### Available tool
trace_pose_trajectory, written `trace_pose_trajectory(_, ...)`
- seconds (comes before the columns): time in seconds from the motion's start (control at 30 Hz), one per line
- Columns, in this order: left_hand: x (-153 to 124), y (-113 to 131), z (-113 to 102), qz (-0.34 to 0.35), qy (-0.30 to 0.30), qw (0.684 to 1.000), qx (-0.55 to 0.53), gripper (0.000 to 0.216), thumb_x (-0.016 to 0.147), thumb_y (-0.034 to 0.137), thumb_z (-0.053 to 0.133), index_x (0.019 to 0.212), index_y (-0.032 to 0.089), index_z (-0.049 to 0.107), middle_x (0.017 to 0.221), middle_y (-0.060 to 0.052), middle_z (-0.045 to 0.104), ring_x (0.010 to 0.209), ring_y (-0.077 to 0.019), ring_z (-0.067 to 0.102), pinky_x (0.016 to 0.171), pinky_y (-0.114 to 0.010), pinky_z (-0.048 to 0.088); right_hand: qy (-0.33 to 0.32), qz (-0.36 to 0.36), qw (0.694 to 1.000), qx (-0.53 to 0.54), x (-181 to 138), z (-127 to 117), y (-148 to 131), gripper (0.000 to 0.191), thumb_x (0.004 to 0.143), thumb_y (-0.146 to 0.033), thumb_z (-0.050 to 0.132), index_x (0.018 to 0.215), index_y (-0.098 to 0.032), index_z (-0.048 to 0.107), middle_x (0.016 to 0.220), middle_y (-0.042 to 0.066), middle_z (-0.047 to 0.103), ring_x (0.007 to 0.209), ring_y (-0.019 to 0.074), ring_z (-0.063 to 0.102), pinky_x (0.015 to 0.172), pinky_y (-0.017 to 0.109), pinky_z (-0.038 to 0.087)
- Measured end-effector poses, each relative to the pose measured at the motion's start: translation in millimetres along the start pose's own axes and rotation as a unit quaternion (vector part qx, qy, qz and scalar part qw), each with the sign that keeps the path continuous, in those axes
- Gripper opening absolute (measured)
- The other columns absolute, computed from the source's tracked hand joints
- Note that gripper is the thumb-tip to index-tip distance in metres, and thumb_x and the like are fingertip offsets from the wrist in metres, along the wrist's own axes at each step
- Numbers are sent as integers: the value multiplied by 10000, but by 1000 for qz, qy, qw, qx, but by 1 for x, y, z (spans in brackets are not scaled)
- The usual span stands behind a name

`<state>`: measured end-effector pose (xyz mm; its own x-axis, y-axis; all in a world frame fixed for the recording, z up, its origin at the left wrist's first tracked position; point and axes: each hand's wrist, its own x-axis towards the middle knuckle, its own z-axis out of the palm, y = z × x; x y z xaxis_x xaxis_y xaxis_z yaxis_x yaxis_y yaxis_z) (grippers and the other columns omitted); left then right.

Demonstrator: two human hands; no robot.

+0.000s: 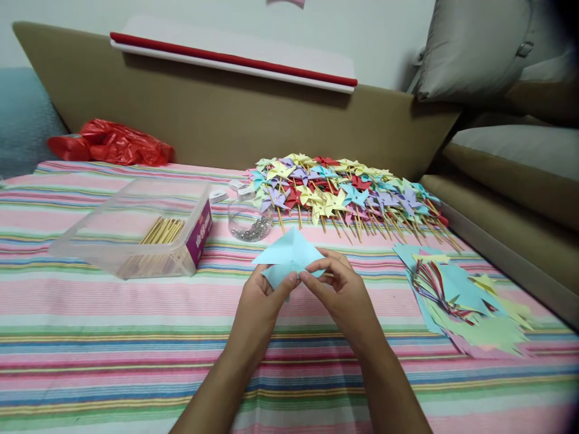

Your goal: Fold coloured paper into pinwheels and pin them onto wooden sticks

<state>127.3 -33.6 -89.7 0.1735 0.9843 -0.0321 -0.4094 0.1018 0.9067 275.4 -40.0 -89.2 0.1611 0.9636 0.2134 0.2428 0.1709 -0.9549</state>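
A light-blue paper pinwheel piece [289, 250], cut and partly folded, is held up over the striped cloth in the middle of the view. My left hand [266, 292] pinches its lower left part, thumb in front. On the other side, my right hand [333, 278] grips the lower right part between thumb and fingers. Both thumb tips nearly meet at the paper's lower middle. Just behind the hands stands a round clear tub [249, 222] with small metal pieces in it. What lies under the fingertips is hidden.
Left stands a clear plastic box [90, 241] holding thin wooden sticks [163, 231]. Finished pinwheels [325, 193] on sticks are heaped at the back right. Coloured paper sheets [488, 331] and a bundle of strips [432, 280] lie right. A red plastic bag [113, 143] rests at the back left.
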Motion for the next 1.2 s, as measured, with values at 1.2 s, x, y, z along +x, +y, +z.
trace_pose_trajectory(1.2,1,25,-6,10,-44,994,97,322,731,271,842,1014,205,702,610,32,656,601,-174,607,634,-269,494,-85,34,992,85,1,-9,-14,284,782,-375,798,1026,-234,765,1286,76,664,1182,267,625,975,385,523)
